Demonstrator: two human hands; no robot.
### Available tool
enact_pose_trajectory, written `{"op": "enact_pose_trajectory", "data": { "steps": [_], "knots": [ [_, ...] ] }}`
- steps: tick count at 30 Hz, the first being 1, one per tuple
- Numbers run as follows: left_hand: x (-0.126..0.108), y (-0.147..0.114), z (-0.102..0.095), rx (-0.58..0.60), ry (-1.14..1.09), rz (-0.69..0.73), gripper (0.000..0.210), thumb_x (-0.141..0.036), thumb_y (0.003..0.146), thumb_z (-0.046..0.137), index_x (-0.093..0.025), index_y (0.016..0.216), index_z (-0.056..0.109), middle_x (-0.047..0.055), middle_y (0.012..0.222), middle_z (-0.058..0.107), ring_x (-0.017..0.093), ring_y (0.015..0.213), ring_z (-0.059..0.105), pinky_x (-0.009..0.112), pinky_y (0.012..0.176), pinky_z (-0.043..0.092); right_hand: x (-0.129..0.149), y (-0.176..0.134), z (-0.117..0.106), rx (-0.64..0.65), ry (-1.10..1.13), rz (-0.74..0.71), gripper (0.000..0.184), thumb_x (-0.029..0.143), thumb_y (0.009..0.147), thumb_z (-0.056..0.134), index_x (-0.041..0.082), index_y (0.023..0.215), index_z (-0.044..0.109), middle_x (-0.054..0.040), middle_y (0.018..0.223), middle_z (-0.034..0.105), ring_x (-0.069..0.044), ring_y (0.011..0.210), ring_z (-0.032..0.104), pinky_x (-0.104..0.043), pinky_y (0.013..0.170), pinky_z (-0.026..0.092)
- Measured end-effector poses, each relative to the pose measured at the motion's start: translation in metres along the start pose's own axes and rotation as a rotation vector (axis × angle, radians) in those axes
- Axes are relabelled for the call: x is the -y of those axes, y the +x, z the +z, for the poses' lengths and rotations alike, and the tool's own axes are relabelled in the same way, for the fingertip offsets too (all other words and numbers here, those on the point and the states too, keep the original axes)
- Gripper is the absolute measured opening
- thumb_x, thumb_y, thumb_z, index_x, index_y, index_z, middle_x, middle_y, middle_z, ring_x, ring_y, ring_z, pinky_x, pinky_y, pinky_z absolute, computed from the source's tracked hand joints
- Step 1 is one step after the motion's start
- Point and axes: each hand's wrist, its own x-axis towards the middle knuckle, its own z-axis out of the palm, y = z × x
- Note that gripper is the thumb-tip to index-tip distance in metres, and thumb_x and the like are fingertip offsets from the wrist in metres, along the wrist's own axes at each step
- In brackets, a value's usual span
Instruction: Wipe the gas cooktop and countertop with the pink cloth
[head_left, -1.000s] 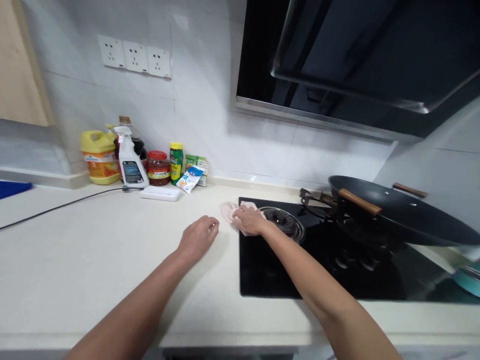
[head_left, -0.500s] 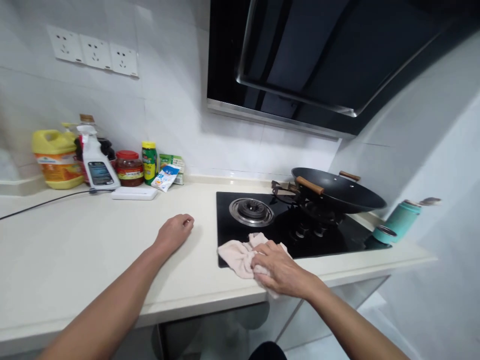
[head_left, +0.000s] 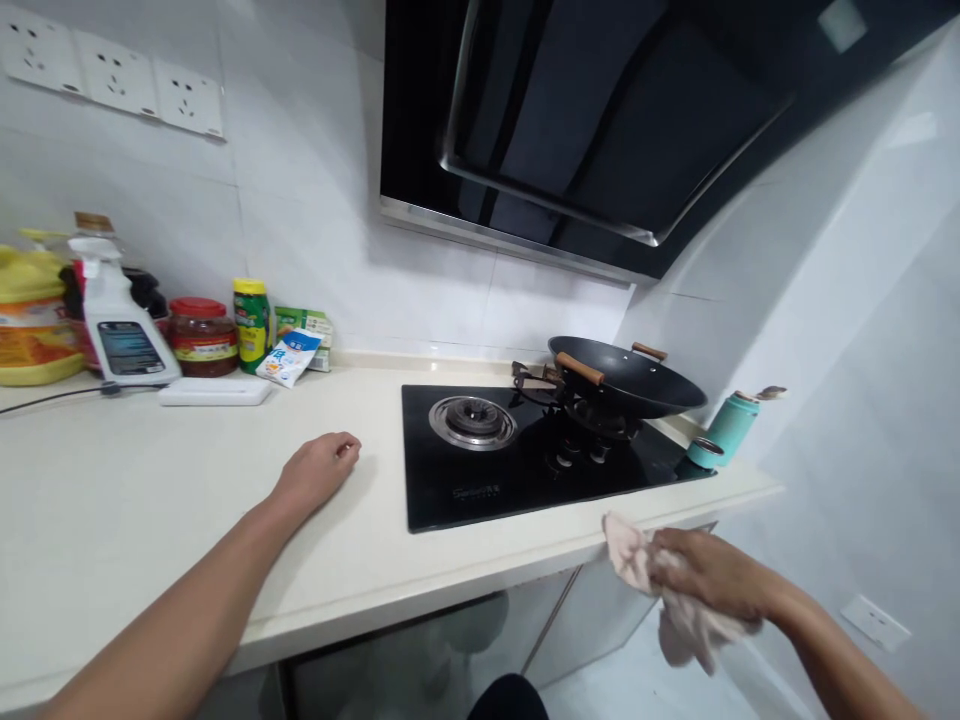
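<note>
A pale pink cloth [head_left: 630, 552] is bunched in my right hand [head_left: 709, 572], with part of it dangling below the fingers. The hand and cloth are off the front edge of the counter, slightly blurred. On the cream countertop [head_left: 187, 500], my left hand [head_left: 319, 470] rests in a loose fist, and nothing shows in it. Between the two hands lies the black glass gas stove [head_left: 457, 495], with its bare left burner [head_left: 473, 422]. A black wok [head_left: 630, 380] with wooden handles sits over the right burner.
Along the back wall stand a white spray bottle [head_left: 124, 325], a red-lidded jar [head_left: 202, 338], a green yellow-capped container [head_left: 252, 325] and packets [head_left: 294, 355]. At the stove's right end are a turquoise bottle [head_left: 733, 428] and cup [head_left: 705, 455]. A range hood [head_left: 555, 120] hangs above.
My right hand has lifted the cloth off the stove's front left and carried it right, past the counter's edge. The view has turned to the right. My left hand stays on the counter.
</note>
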Motion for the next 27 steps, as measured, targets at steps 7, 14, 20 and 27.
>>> {"op": "enact_pose_trajectory", "data": {
  "steps": [7,14,20,27],
  "knots": [
    [0.001,0.000,0.000,0.019,-0.014,0.009,0.036,-0.040,0.083,0.045,-0.023,0.097,0.073,0.007,0.105,0.078,0.028,0.097,0.070,0.034,0.080,0.050,0.010,0.013,-0.035,-0.261,0.439,-0.078,0.046,0.064,0.092,0.047,0.024,0.103,0.066,-0.0067,0.108,0.069,-0.027,0.102,0.062,-0.038,0.092,0.051],
    [0.008,0.002,0.001,0.036,-0.036,0.030,0.036,-0.042,0.084,0.045,-0.023,0.098,0.073,0.006,0.105,0.078,0.027,0.099,0.070,0.033,0.084,0.050,0.015,0.116,0.006,-0.621,-0.024,0.250,0.043,0.048,0.094,0.045,0.025,0.122,0.068,-0.0136,0.138,0.054,-0.035,0.122,0.051,-0.054,0.097,0.045],
    [0.008,0.004,0.004,0.043,-0.049,0.064,0.032,-0.041,0.084,0.046,-0.025,0.093,0.073,0.005,0.100,0.078,0.027,0.094,0.070,0.034,0.083,0.050,0.008,0.117,0.025,-0.535,-0.323,0.073,0.044,0.055,0.099,0.040,0.037,0.134,0.062,-0.0099,0.137,0.054,-0.032,0.113,0.051,-0.053,0.091,0.044],
    [-0.003,0.000,0.007,0.076,-0.050,0.122,0.033,-0.041,0.084,0.046,-0.024,0.092,0.072,0.006,0.100,0.078,0.027,0.093,0.070,0.034,0.081,0.050,0.030,0.120,0.043,-0.437,-0.366,0.011,0.056,0.068,0.088,0.058,0.037,0.133,0.062,-0.0105,0.139,0.052,-0.031,0.114,0.046,-0.048,0.091,0.041]
  ]
}}
